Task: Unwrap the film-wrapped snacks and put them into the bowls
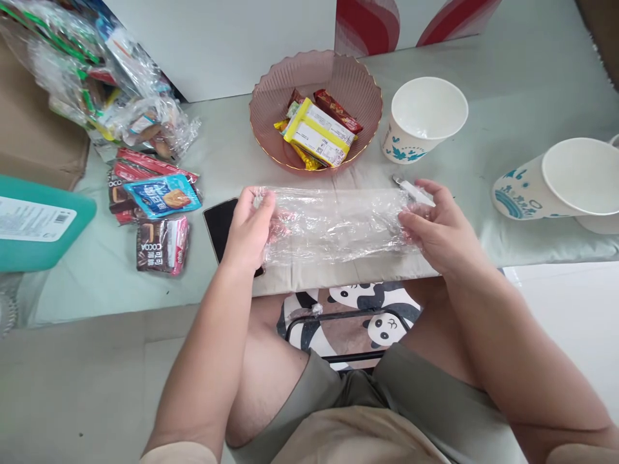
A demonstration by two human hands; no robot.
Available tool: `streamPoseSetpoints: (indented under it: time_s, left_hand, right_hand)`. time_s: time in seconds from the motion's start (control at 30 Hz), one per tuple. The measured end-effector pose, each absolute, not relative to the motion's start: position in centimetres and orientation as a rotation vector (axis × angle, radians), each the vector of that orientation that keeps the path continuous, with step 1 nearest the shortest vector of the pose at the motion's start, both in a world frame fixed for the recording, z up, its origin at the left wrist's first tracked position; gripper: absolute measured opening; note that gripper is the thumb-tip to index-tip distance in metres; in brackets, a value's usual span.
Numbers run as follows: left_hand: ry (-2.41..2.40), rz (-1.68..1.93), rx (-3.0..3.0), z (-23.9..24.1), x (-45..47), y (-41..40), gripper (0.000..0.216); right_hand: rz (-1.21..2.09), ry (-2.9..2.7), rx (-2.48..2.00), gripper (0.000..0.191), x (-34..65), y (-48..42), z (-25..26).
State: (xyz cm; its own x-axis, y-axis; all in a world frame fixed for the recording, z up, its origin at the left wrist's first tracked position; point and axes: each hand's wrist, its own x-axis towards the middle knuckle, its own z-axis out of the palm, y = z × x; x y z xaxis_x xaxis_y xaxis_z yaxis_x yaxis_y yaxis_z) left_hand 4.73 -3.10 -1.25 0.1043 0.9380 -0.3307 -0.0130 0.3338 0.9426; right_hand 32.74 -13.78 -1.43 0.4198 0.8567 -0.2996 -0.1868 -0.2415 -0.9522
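A clear plastic bag (pixel 333 222) is stretched flat between my two hands, above the front edge of the cloth-covered table. My left hand (pixel 251 225) pinches its left end, thumb on top. The right end is gripped by my right hand (pixel 438 225), with fingers and thumb closed on the film. Partly under my left hand and wrist lies a black phone (pixel 220 225). Close to the right fingertips is a small white and metal item (pixel 413 191), whose kind I cannot make out. The bag looks see-through, with nothing visible inside.
A pink ribbed bowl (pixel 271 84) of wrapped snacks stands behind the bag. Paper cups (pixel 428 109) are at the right. Snack packets (pixel 164 193), a bulging bag of snacks (pixel 111 84) and a green jug (pixel 43 225) occupy the left. A panda-patterned surface (pixel 333 335) shows between the legs.
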Motion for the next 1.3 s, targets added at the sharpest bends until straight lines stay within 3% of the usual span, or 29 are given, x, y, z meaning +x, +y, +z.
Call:
streamPoseSetpoints:
  time_s: [0.2,0.3,0.4,0.5,0.6,0.73,0.9,1.03,1.13,1.3]
  left_hand:
    - [1.151,0.595,0.989,-0.4,4.1,-4.1,0.093]
    - [1.242,0.565,1.033,0.0,4.6,-4.5,0.087]
    - [1.311,0.599,1.049,0.2,5.2,-4.4,0.079]
    - [1.329,0.607,1.033,0.2,5.5,-4.2,0.077]
    - [1.347,0.607,1.014,0.2,5.5,-4.0,0.078]
    - [1.366,0.602,0.996,-0.1,5.6,-3.8,0.073]
    - [1.370,0.603,0.947,-0.2,5.6,-3.7,0.070]
    - [1.346,0.624,0.948,0.2,5.5,-3.9,0.078]
    - [1.336,0.631,0.962,0.4,5.4,-4.1,0.083]
    - [1.344,0.615,0.973,0.5,5.3,-4.1,0.083]
  right_hand:
    - [0.910,-0.649,-1.565,0.056,33.3,-13.8,-2.3]
    - [0.733,-0.953,-1.744,0.066,33.7,-14.3,-3.2]
    - [0.342,-1.359,-1.869,0.077,33.9,-14.9,-3.4]
    - [0.058,-1.636,-1.780,0.071,33.5,-15.1,-2.7]
    - [0.026,-1.851,-1.643,0.049,32.8,-15.1,-2.4]
    - [-0.009,-1.954,-1.619,0.005,31.6,-15.0,-2.9]
    - [-0.120,-1.989,-1.590,0.012,30.1,-15.1,-2.5]
    - [-0.123,-2.071,-1.589,0.005,29.6,-15.5,-2.3]
    - [-0.135,-2.017,-1.773,0.017,29.8,-15.5,-2.9]
    - [-0.116,-1.908,-1.836,0.008,30.1,-15.1,-3.5]
